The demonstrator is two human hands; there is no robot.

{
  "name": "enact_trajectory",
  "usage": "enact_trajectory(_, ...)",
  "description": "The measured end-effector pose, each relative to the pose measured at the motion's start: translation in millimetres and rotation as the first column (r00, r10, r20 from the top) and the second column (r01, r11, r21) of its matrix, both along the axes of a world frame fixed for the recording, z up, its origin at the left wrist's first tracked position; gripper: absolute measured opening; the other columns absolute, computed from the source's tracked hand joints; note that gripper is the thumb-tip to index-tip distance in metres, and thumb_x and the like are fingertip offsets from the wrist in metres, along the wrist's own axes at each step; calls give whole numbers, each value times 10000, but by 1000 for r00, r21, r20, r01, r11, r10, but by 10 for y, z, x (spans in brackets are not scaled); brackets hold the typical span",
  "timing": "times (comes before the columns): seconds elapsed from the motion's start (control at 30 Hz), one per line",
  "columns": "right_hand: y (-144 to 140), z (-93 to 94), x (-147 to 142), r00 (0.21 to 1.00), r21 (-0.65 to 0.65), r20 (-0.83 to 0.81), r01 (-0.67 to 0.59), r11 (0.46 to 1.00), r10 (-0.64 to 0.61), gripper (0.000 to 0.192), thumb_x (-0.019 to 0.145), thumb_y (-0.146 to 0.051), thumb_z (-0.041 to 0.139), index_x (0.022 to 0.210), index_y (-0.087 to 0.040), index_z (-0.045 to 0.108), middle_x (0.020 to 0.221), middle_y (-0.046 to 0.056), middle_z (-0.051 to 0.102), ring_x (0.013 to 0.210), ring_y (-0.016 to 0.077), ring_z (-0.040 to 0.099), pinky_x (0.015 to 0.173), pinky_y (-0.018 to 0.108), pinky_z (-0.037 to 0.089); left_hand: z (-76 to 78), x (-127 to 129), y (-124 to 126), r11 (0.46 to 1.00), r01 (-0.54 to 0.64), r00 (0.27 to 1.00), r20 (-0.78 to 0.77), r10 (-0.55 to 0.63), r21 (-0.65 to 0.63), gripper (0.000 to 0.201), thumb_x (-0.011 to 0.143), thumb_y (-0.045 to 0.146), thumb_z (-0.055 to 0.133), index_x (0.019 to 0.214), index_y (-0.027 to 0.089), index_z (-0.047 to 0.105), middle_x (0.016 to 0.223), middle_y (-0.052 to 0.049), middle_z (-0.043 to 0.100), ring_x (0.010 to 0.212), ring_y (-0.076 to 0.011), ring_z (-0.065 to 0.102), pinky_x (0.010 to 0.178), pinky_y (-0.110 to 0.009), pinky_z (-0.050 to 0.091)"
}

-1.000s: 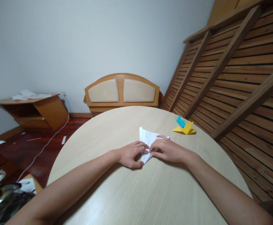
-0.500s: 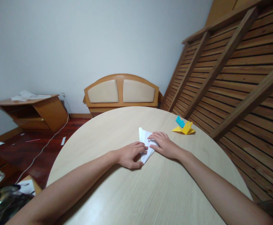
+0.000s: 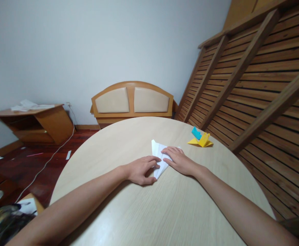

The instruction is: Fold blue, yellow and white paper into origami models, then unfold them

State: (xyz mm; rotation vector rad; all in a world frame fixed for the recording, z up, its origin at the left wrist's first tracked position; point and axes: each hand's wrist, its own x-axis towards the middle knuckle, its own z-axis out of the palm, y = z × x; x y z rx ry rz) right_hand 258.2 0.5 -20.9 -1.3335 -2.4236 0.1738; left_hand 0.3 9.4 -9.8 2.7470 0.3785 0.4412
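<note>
From the head view, the left hand (image 3: 141,169) presses curled fingertips on the folded white paper (image 3: 157,154) lying mid-table (image 3: 165,212), while the right hand (image 3: 179,160) lies flat and open across it; yellow paper (image 3: 202,140) and blue paper (image 3: 196,133) sit well apart.

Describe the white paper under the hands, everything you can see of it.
The white paper is a folded sheet with creased layers, narrowing to a point at its near end and another at its far left corner. It lies flat on the round, light wood-look table. The left hand rests fingertips on its left edge; the right hand presses flat on its right part, hiding that side.
</note>
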Motion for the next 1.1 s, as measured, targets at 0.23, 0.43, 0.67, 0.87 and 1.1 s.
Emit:
enact_trajectory(0.23, -7, -23, -16, 998, -28, 28, 58, 998, -57, 367, 1004, -432, 420, 1291, -240, 545, 1384, 111, 559, 1319, 280, 452, 1111, 557, 258, 7, 8, -16, 999, 13, 1000, 0, -13, 40, 453, 818, 358, 643, 1186, 122, 526, 1403, -232, 463, 1308, -343, 473, 1106, -471, 413)
enact_trajectory(0.43, -22, -3, 0, 998, -56, 44, 57, 997, -54, 415, 1006, -461, 390, 1342, -253, 518, 1440, 108, 523, 1374, 290, 403, 1141, 570, 204, 56, 28, -37, 998, 18, 1000, -14, -17, 62, 408, 806, 358, 641, 1132, 137, 537, 1292, -198, 540, 1186, -317, 547, 1060, -461, 450)
enact_trajectory(0.67, -34, 59, 37, 999, -43, 40, 9, 999, -8, 457, 1006, -472, 384, 1383, -238, 491, 1439, 104, 528, 1399, 298, 360, 1158, 557, 171, 76, 34, -36, 993, 28, 999, -38, -23, 114, 404, 808, 359, 618, 1128, 126, 540, 1321, -206, 554, 1231, -328, 522, 1074, -462, 428)
enact_trajectory(0.87, 8, 47, 92, 998, -11, 46, -41, 999, 42, 478, 983, -505, 446, 1383, -249, 506, 1424, 97, 538, 1387, 303, 370, 1140, 518, 225, 87, 41, -36, 991, 32, 998, -59, -25, 129, 380, 802, 352, 619, 1110, 143, 543, 1284, -182, 582, 1198, -323, 539, 1054, -461, 440)
enact_trajectory(1.1, -17, 37, 51, 998, 12, 58, 5, 1000, -5, 409, 991, -451, 440, 1325, -253, 568, 1428, 102, 539, 1373, 303, 391, 1128, 537, 265, 66, 44, -22, 989, 47, 998, -53, -40, 139, 374, 807, 349, 634, 1101, 134, 548, 1284, -193, 577, 1234, -318, 521, 1078, -442, 426)
